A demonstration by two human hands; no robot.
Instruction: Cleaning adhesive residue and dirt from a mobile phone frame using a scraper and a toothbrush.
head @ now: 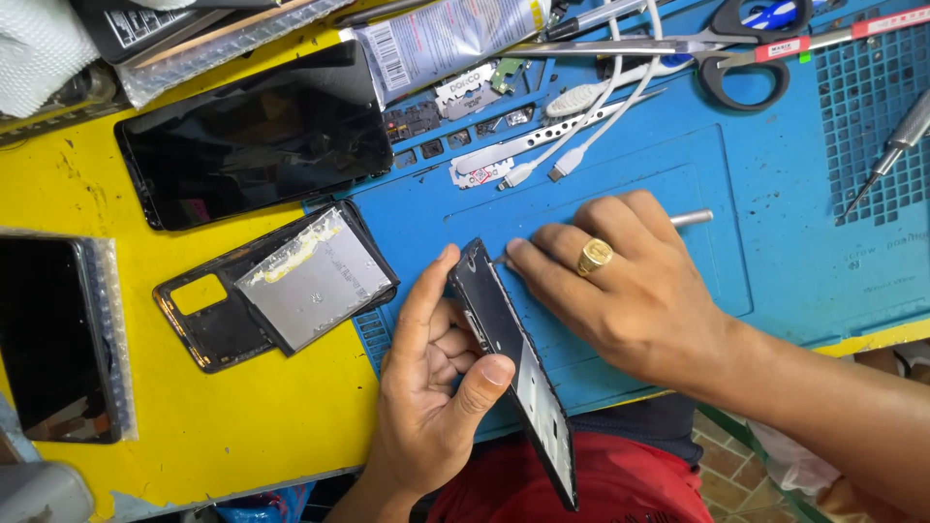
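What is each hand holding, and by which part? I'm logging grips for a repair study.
The left hand grips the phone frame on edge by its long sides. The right hand holds a slim metal tool along its shaft.

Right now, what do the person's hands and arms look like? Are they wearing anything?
Both arms are bare, with no sleeves, gloves or watch in view. The right hand wears one chunky gold ring with a broad flat top on a finger. The left hand wears nothing: no ring, no band. Fingernails are short and plain.

Matt blue rubbery mat (775, 242); glossy black glass phone screen (252, 145); shiny metal scissors (717, 44); scuffed yellow tabletop (194, 416).
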